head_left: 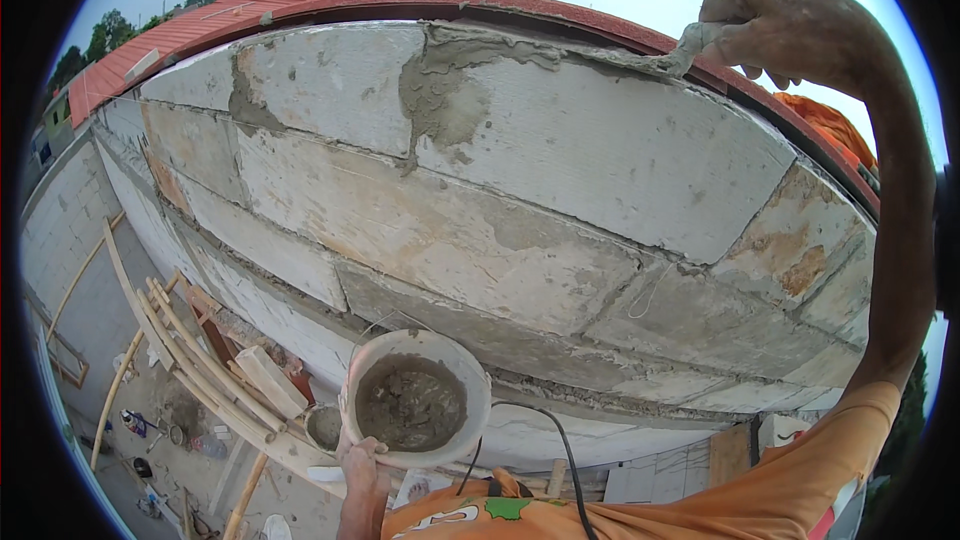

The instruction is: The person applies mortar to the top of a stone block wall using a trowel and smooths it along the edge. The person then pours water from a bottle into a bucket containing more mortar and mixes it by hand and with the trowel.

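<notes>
My left hand (362, 462) grips the near-left rim of a pale round bucket (476, 377), which holds wet grey mortar (412, 402). A thin wire handle lies at the bucket's far side. Raised at the upper right, my right hand (785, 28) is closed round a mortar-smeared tool (692, 44) whose exact kind I cannot make out. The tool touches the top edge of the block wall (600, 145), just under the red roof edge (600, 28). Fresh mortar (450, 90) fills a joint and spreads over nearby blocks.
Bamboo poles (205, 370) and boards form a platform at the lower left, high above a littered floor (200, 480). A small mortar container (323, 427) sits left of the bucket. A black cable (560, 430) runs near my body. Orange cloth (825, 125) lies beyond the roof edge.
</notes>
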Demonstrator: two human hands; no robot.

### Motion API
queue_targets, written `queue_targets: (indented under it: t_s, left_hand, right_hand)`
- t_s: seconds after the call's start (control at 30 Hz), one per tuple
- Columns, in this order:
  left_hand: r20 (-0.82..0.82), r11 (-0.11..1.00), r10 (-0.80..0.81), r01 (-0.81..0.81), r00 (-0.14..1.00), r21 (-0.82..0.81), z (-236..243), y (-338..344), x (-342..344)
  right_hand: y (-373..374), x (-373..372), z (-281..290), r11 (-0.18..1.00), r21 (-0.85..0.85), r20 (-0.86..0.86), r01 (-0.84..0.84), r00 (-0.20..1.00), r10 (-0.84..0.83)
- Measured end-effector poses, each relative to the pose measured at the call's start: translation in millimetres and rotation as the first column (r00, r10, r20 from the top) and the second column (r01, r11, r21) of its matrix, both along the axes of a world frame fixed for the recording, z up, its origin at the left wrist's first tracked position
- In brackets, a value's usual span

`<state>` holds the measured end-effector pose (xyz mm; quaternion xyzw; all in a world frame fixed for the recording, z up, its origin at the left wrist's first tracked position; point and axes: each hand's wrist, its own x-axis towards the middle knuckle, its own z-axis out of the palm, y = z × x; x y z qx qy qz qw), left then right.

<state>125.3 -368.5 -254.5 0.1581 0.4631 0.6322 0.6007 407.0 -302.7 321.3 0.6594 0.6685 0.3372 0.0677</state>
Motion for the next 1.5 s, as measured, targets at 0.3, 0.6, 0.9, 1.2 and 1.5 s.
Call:
queue_targets:
  t_s: [0.3, 0.6, 0.9, 1.2, 1.5]
  left_hand:
    - [0.021, 0.995, -0.088, 0.087, 0.996, 0.05, 1, 9, 13]
    - [0.077, 1.0, -0.024, 0.023, 0.997, 0.018, 24, 8, 8]
    - [-0.051, 0.99, 0.065, -0.07, 0.997, -0.119, 47, -15, -2]
    - [-0.072, 0.994, 0.019, -0.026, 0.997, -0.107, 84, -5, 10]
    - [-0.155, 0.996, 0.018, -0.031, 0.988, -0.087, 75, -4, 8]
  right_hand:
    - [-58, 49, 16, 0.98, 0.069, 0.061, 0.186, 0.98, -0.19]
    - [-119, 85, -18, 0.926, 0.343, -0.336, 0.156, 0.941, -0.035]
    - [-42, 17, -234, 0.851, -0.3, -0.25, -0.432, 0.896, 0.366]
    - [7, -34, -421, 0.663, -0.475, -0.109, -0.578, 0.787, 0.608]
    - [12, -48, -466, 0.468, -0.424, -0.15, -0.775, 0.57, 0.808]
